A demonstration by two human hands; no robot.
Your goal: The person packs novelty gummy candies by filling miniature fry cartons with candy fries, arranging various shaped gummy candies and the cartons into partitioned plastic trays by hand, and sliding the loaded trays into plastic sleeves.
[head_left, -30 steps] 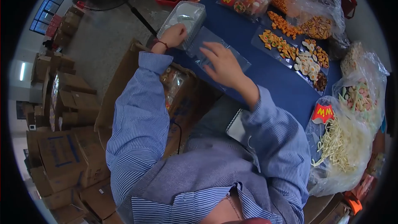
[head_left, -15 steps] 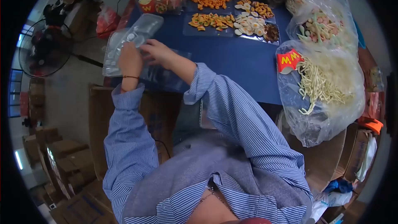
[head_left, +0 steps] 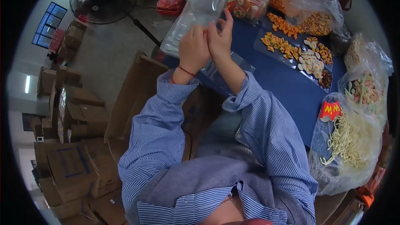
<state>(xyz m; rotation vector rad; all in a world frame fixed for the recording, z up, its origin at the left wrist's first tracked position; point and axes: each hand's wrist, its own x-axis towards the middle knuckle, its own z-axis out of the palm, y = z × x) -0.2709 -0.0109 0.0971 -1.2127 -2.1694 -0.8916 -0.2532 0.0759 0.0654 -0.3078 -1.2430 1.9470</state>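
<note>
My left hand (head_left: 194, 46) is closed, its fingers curled toward the right hand; whatever it may hold is hidden. Touching its side is my right hand (head_left: 221, 37), with one finger stretched upward and the others partly bent. Both hands are over the near part of a stack of clear plastic packaging (head_left: 204, 6) at the table's left end. Below the wrists, another clear plastic piece (head_left: 214, 75) lies flat on the blue tabletop (head_left: 275, 83).
Orange snack-shaped pieces (head_left: 280, 46) and white-and-yellow pieces (head_left: 310, 63) lie on clear trays. Plastic bags hold pale strands (head_left: 346, 139) and pastel pieces (head_left: 366, 89); a red carton piece (head_left: 330, 110) lies beside the strands. A fan (head_left: 104, 0) and cardboard boxes (head_left: 71, 166) stand left.
The view has swung left, so the table appears tilted and shifted right. My hands have come together, the right now touching the left. The clear packaging looks differently arranged.
</note>
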